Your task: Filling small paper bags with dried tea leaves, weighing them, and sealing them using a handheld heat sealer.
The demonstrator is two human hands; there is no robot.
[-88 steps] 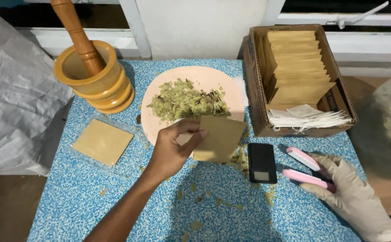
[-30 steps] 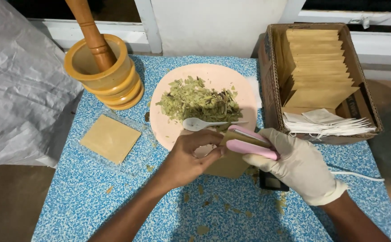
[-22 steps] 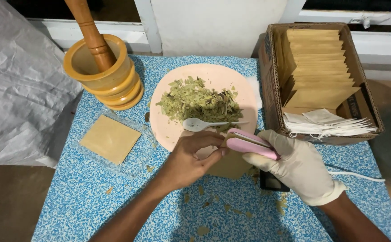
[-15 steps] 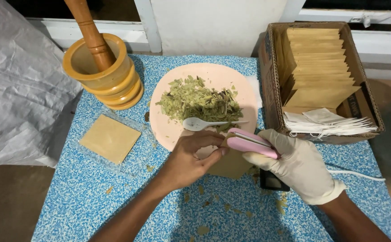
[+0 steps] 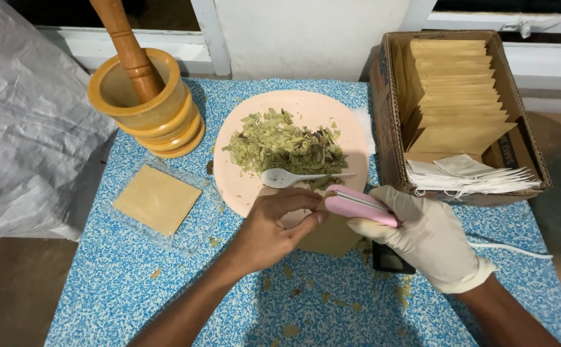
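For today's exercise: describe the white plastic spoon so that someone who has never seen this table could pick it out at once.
Start at the round pink plate in the middle of the blue speckled table. On it lies a heap of dried green leaves; the white plastic spoon lies flat along the heap's near edge, bowl to the left, just beyond the left hand. It is the only white utensil there.

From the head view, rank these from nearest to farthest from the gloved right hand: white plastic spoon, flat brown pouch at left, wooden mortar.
Measured from the right hand:
1. White plastic spoon, just up-left, on the plate.
2. Flat brown pouch, far left on the table.
3. Wooden mortar, back-left corner.
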